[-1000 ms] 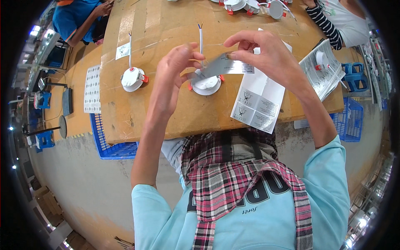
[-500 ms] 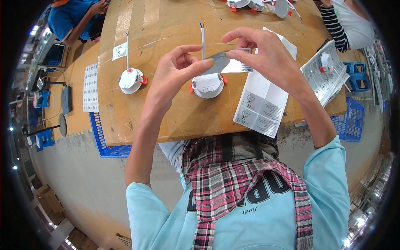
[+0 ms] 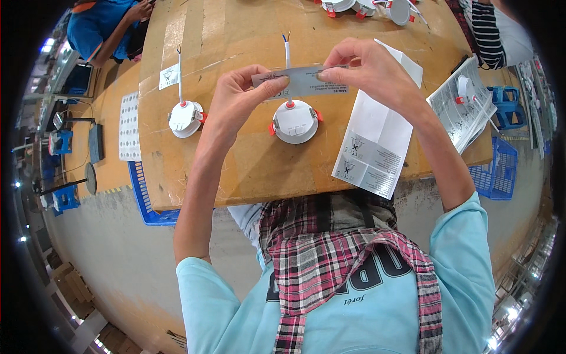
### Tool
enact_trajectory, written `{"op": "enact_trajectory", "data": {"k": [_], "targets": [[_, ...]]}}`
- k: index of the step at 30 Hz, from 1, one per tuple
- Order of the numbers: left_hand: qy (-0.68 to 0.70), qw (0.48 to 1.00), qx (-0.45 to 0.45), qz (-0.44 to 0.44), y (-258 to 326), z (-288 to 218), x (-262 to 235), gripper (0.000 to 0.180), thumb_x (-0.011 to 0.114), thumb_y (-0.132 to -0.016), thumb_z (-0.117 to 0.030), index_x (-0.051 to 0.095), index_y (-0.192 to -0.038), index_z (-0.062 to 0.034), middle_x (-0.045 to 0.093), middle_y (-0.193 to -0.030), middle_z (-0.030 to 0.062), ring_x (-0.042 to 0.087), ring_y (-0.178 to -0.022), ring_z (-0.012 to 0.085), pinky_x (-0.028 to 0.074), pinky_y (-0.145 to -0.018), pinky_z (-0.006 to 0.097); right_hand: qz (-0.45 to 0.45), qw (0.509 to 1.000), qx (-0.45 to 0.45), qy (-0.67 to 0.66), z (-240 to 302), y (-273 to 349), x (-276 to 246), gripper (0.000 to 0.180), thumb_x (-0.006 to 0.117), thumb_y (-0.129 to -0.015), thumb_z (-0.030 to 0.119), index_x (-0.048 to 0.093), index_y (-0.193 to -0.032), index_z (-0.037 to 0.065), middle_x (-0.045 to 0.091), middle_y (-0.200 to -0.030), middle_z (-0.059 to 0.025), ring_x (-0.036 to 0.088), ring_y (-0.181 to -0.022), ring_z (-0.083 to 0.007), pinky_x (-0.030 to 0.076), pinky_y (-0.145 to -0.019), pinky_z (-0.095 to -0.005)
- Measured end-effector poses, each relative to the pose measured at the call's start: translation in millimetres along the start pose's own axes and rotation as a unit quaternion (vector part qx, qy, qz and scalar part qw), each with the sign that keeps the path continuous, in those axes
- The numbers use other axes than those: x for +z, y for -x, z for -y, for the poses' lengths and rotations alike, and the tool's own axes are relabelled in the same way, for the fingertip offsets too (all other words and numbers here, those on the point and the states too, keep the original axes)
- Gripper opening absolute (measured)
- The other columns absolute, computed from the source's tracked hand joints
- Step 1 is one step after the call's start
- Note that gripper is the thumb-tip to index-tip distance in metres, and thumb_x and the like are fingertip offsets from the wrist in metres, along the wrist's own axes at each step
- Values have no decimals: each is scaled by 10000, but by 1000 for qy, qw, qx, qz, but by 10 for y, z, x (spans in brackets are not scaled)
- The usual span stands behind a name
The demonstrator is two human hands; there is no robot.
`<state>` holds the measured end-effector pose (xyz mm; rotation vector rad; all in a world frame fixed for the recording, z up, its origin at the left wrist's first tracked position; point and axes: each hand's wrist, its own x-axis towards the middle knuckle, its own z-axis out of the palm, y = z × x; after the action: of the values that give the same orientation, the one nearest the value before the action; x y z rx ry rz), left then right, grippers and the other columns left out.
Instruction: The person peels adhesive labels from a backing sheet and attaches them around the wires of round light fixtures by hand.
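Both of my hands hold a narrow grey printed label strip (image 3: 298,81) level above the table. My left hand (image 3: 236,100) pinches its left end and my right hand (image 3: 368,74) pinches its right end. Directly under the strip lies a round white downlight (image 3: 295,122) with red spring clips and a white wire running away from me. A second downlight (image 3: 186,117) of the same kind lies to the left of my left hand.
A folded white instruction sheet (image 3: 377,141) lies under my right forearm on the cardboard-covered table (image 3: 236,171). More leaflets (image 3: 460,112) and downlights (image 3: 401,9) lie at the right and far edge. Blue crates (image 3: 144,200) stand below. Other people sit at the far left (image 3: 100,29) and far right (image 3: 489,29).
The label strip has gone from tilted to level and now lies stretched between both hands. Both hands moved slightly toward me over the middle downlight.
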<state>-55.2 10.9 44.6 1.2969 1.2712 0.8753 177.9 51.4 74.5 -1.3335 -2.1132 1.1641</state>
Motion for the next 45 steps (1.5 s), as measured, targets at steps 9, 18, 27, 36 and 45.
{"op": "enact_trajectory", "data": {"k": [9,18,27,36,45], "targets": [[50,997,16,-53,-220,83,-38,256,719,-781,-262,701,-872,-23,666,-775,47,579,-740,94,430,-724,249,-28,998,-21,-51,-101,-184,38,259,688,-791,223,696,-956,24,644,-758,-61,585,-719,-132,453,-656,-276],[104,994,2,-41,-281,129,-5,252,704,-793,-241,708,-912,-18,684,-824,66,614,-791,111,464,-809,268,-17,998,-23,-48,-164,-236,23,267,647,-850,205,658,-1048,26,644,-819,-35,588,-749,-86,467,-686,-230],[124,992,-17,-18,-312,206,-25,245,654,-852,-192,668,-985,13,672,-916,90,627,-857,124,508,-830,290,-31,997,-17,-65,-200,-229,73,283,661,-845,192,639,-1068,19,611,-758,-15,575,-701,-74,454,-647,-224],[181,983,-14,0,-314,236,-6,234,635,-870,-174,642,-1001,19,661,-951,97,628,-877,129,515,-872,301,-40,996,-21,-80,-222,-213,77,285,668,-840,190,620,-1067,25,629,-769,-22,589,-716,-76,455,-656,-220],[204,979,-8,12,-328,276,35,250,622,-877,-166,625,-1027,34,655,-971,127,632,-903,155,519,-892,328,-35,996,-27,-82,-325,-218,62,311,643,-853,274,633,-1053,36,650,-839,-75,603,-815,-141,464,-748,-277]]}}
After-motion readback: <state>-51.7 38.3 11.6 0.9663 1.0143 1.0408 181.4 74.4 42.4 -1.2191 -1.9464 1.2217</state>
